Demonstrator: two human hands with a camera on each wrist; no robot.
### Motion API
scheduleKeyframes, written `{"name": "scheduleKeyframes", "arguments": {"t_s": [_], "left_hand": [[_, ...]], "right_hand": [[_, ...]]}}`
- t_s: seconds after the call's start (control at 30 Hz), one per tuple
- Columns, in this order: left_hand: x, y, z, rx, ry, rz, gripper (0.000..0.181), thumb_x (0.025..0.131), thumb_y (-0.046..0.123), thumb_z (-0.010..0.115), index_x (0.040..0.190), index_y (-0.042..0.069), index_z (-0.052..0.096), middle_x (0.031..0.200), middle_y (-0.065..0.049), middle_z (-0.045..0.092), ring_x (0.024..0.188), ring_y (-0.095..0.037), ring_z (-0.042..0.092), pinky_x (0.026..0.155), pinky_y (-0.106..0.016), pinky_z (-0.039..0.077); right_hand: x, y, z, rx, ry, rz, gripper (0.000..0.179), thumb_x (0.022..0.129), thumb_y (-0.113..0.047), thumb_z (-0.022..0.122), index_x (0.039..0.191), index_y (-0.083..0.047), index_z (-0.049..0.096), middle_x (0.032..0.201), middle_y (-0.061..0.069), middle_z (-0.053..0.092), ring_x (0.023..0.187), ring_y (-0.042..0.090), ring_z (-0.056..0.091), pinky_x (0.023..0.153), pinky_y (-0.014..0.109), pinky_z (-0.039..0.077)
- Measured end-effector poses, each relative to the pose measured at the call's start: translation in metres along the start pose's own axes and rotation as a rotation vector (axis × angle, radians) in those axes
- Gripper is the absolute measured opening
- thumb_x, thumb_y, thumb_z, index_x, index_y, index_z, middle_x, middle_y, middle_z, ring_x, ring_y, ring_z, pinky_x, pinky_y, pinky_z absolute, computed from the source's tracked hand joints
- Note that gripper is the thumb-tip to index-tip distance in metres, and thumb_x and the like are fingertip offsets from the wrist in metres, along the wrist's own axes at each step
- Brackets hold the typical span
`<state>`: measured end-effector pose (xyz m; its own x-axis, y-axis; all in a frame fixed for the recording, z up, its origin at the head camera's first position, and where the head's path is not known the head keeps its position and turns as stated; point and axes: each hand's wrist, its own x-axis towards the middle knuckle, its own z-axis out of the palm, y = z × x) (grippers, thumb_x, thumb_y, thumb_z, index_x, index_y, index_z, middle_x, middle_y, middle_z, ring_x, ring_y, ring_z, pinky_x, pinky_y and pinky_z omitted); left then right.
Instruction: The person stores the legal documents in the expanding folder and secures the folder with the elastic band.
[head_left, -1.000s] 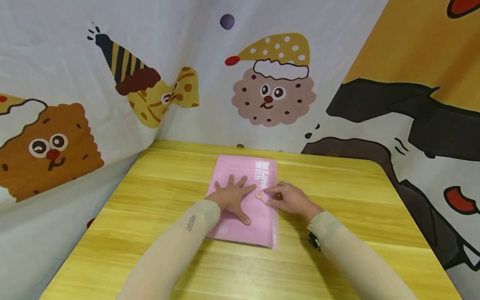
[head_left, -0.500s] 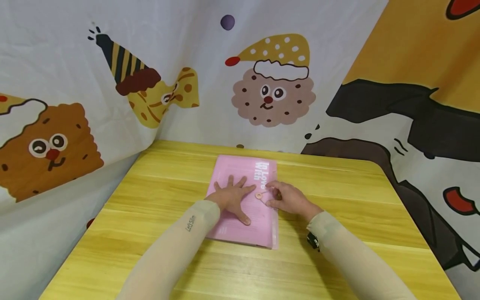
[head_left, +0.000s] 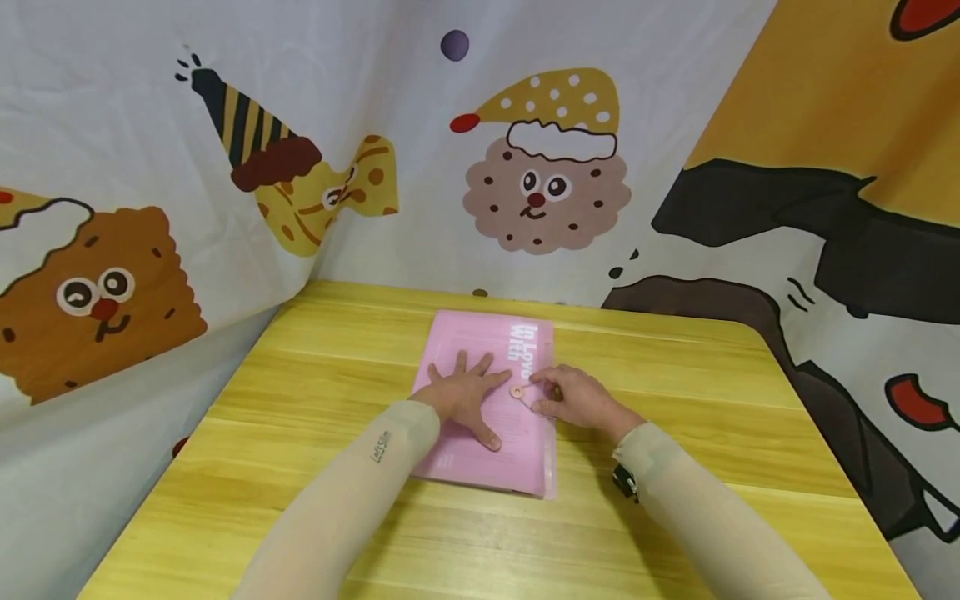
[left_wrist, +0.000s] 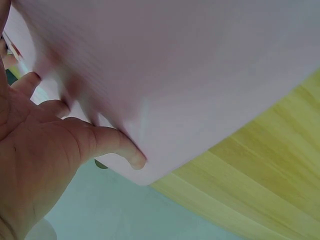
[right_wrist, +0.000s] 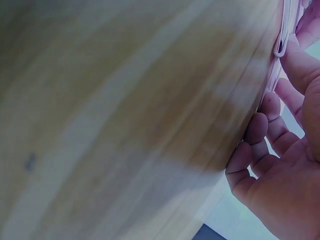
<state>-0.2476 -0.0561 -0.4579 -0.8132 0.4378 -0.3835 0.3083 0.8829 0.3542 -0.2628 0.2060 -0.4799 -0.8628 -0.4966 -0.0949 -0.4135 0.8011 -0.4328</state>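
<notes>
A pink document folder (head_left: 495, 467) with white lettering along its right side lies flat on the table. My left hand (head_left: 467, 396) rests on its cover, fingers and thumb spread wide; the left wrist view shows the thumb (left_wrist: 122, 147) lying against the pink surface. Near the folder's right edge sits a small round button (head_left: 517, 392) with a thin string (head_left: 524, 402) running from it. At that edge, my right hand (head_left: 577, 397) holds the string with thumb and index finger, the other fingers curled under. In the right wrist view these curled fingers (right_wrist: 256, 128) are close over the wood.
The wooden table (head_left: 712, 392) extends around the folder on all sides. Behind it and to the left hangs a white cloth (head_left: 405, 250) printed with cartoon biscuits. A dark band with a small black device (head_left: 626, 482) is at the right sleeve.
My right index finger has drawn back from beside the button to the right, then dipped slightly toward it again, with the string between finger and thumb. The left hand and folder have stayed put.
</notes>
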Motion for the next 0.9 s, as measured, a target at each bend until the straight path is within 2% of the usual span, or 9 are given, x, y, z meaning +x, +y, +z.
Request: {"name": "scheduleKeyframes", "arguments": {"t_s": [0.43, 0.6, 0.73, 0.9], "left_hand": [[-0.0001, -0.0008, 0.0003, 0.011, -0.002, -0.001, 0.130, 0.066, 0.067, 0.093, 0.171, 0.044, 0.019, 0.182, -0.003, -0.002, 0.164, -0.048, -0.009, 0.119, -0.087, 0.000], [0.0009, -0.0032, 0.0014, 0.008, 0.000, 0.001, 0.130, 0.066, 0.068, 0.092, 0.171, 0.043, 0.020, 0.182, -0.004, -0.001, 0.165, -0.048, -0.008, 0.119, -0.086, 0.001], [0.0026, -0.0032, 0.0009, 0.016, -0.004, 0.007, 0.130, 0.066, 0.068, 0.092, 0.171, 0.044, 0.019, 0.182, -0.004, -0.003, 0.164, -0.048, -0.009, 0.119, -0.086, 0.001], [0.0046, -0.0010, -0.0003, 0.041, -0.016, 0.005, 0.130, 0.066, 0.068, 0.092, 0.170, 0.044, 0.019, 0.182, -0.003, -0.003, 0.165, -0.048, -0.008, 0.119, -0.087, 0.001]], "right_hand": [[0.0014, -0.0011, 0.0012, 0.005, -0.004, 0.009, 0.050, 0.098, -0.034, 0.078, 0.142, -0.014, 0.067, 0.107, 0.002, 0.067, 0.094, 0.017, 0.057, 0.083, 0.035, 0.052], [0.0011, -0.0013, 0.0005, 0.016, -0.012, 0.016, 0.048, 0.102, -0.036, 0.073, 0.145, -0.016, 0.066, 0.116, 0.004, 0.069, 0.103, 0.019, 0.062, 0.092, 0.042, 0.056], [-0.0008, -0.0011, -0.0023, 0.077, -0.032, 0.041, 0.054, 0.103, -0.045, 0.069, 0.149, -0.016, 0.064, 0.127, 0.008, 0.069, 0.114, 0.023, 0.063, 0.104, 0.050, 0.055], [-0.0029, 0.0002, -0.0051, 0.113, -0.057, 0.041, 0.062, 0.100, -0.049, 0.071, 0.150, -0.012, 0.063, 0.124, 0.009, 0.068, 0.111, 0.024, 0.062, 0.103, 0.051, 0.055]]}}
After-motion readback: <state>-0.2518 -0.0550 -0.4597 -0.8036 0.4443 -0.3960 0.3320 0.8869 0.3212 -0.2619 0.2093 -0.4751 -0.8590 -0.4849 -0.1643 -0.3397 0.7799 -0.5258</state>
